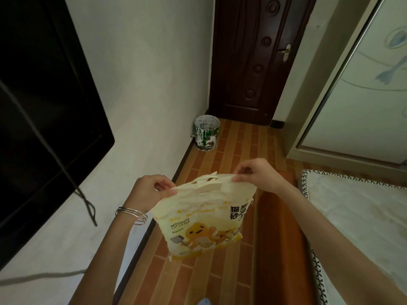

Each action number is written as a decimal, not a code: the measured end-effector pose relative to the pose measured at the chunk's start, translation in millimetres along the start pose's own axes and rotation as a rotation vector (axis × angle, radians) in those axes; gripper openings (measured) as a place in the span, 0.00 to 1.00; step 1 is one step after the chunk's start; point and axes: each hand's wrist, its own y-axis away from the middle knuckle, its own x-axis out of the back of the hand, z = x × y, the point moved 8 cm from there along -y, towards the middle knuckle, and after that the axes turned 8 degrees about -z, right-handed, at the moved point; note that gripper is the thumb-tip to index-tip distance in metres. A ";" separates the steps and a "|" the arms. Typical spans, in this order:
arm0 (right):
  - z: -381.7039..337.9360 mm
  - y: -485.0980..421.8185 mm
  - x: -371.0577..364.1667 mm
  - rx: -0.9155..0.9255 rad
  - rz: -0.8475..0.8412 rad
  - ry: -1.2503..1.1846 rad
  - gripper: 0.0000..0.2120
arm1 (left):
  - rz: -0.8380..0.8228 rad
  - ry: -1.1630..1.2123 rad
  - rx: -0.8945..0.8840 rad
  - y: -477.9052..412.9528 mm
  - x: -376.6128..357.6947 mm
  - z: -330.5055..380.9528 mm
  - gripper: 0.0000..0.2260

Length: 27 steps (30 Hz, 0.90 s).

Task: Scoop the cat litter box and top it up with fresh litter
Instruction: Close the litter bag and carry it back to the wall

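Nearer than the paint-spattered bucket (206, 133), the left grip (152, 190) and right grip (257, 172) each pinch one end of the top edge of the litter bag (204, 221), held off the floor (233, 150); pulling the lips evenly apart, bag upright, should open it without spilling; no litter box shows.

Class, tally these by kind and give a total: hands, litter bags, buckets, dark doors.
Hands: 2 (left hand, right hand)
Litter bag: 1
Bucket: 1
Dark door: 1
Total: 5
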 end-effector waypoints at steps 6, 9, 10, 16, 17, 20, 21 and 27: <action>28.8 -67.0 25.0 0.004 -0.020 0.009 0.03 | -0.003 0.020 0.018 -71.2 4.2 -7.0 0.07; 40.2 -95.8 33.6 0.008 -0.042 0.015 0.03 | 0.000 0.010 0.026 -97.0 6.4 -11.5 0.09; 42.9 -105.8 36.0 0.014 -0.047 0.012 0.03 | 0.005 0.012 0.030 -105.0 7.6 -13.8 0.09; 63.1 -176.5 39.5 0.082 -0.137 0.034 0.03 | 0.086 0.030 0.082 -149.4 13.2 -37.5 0.11; 66.9 -190.2 39.3 0.095 -0.157 0.039 0.03 | 0.102 0.031 0.092 -156.7 14.0 -41.7 0.11; 77.6 -233.6 38.8 0.145 -0.215 0.046 0.04 | 0.154 0.015 0.131 -179.6 18.1 -52.9 0.10; 80.6 -249.8 38.5 0.163 -0.244 0.046 0.03 | 0.180 0.013 0.144 -187.0 20.3 -56.4 0.10; 90.9 -344.5 32.2 0.277 -0.398 0.075 0.04 | 0.308 -0.033 0.273 -223.1 28.4 -74.6 0.09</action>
